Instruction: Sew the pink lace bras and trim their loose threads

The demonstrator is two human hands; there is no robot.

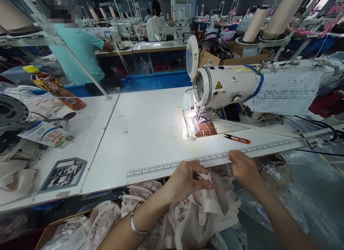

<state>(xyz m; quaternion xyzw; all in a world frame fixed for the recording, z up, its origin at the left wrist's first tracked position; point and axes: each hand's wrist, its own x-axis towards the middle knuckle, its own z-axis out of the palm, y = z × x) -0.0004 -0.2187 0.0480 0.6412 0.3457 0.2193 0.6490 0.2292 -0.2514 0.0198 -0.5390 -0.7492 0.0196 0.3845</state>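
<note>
A beige lace-trimmed garment (212, 203) hangs over my lap, just below the front edge of the sewing table (150, 128). Thumb and fingers of my left hand (188, 178) pinch a folded edge of it, and a metal bangle circles that wrist. To the right, my right hand (244, 171) is closed at the table edge, with the cloth stretched up to its curled fingers; its fingertips are partly hidden. Beyond both hands stands a white sewing machine (225, 83), its lamp lighting the needle area. Orange-handled thread snips (238, 139) lie between the machine and my right hand.
A printed measuring scale (172, 166) runs along the table's front edge. More lace cloth (102, 221) lies in a carton at lower left. A drink bottle (56, 89) leans at left. Thread cones (252, 24) stand at upper right, and a person in turquoise (75, 53) sits ahead.
</note>
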